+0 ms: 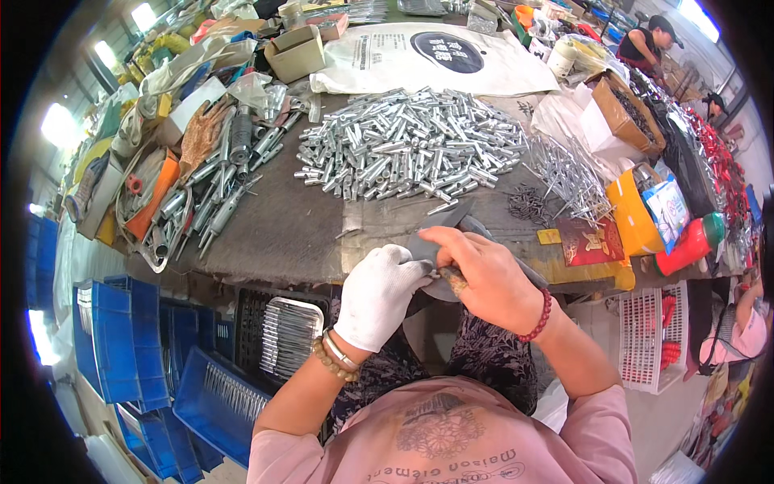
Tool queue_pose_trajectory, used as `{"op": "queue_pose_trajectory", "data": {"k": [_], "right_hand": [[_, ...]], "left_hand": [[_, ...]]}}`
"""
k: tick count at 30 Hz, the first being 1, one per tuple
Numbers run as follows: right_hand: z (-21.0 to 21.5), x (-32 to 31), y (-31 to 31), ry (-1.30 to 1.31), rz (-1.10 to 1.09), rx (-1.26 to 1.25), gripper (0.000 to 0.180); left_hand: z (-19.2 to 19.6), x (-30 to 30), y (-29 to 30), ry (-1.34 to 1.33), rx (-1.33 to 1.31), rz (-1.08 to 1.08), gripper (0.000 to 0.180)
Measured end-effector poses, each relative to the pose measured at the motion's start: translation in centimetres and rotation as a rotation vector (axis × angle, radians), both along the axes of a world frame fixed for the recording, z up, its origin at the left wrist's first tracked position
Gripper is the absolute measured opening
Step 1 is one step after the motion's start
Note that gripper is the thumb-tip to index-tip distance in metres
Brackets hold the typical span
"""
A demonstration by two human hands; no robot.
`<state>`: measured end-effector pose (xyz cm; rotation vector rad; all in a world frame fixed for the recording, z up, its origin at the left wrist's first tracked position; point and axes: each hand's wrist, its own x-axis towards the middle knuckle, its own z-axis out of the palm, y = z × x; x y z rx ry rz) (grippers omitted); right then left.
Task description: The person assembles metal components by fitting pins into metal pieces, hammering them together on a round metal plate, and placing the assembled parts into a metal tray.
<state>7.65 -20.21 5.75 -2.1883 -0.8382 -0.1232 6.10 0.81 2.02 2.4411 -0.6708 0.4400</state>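
Note:
My left hand (375,297) wears a white knitted glove. Its fingers close on a dark grey, thin piece (423,247) at the table's front edge; whether it is cloth or plastic I cannot make out. Bare, with a red bead bracelet at the wrist, my right hand (496,284) pinches the same area from the other side. Something yellowish-brown (457,282) shows at its fingers, too small to name. Just beyond both hands lies a large heap of short silvery metal tubes (411,145).
Long metal rods with sleeves (230,185) lie at left, thin metal pins (568,177) at right. Near them are a red packet (592,242), a yellow container (633,210) and a red bottle (692,246). Blue bins (121,339) stand low left; a white basket (633,339) stands low right.

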Motion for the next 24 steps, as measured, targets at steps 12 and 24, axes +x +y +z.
{"op": "queue_pose_trajectory", "data": {"k": [12, 24], "right_hand": [[0.6, -1.3, 0.5, -0.212, -0.029, -0.179, 0.064], [0.1, -2.6, -4.9, -0.190, -0.413, -0.208, 0.065]], "left_hand": [[-0.6, 0.1, -0.2, -0.065, -0.036, 0.013, 0.016], [-0.4, 0.0, 0.1, -0.030, -0.082, -0.018, 0.021]]}}
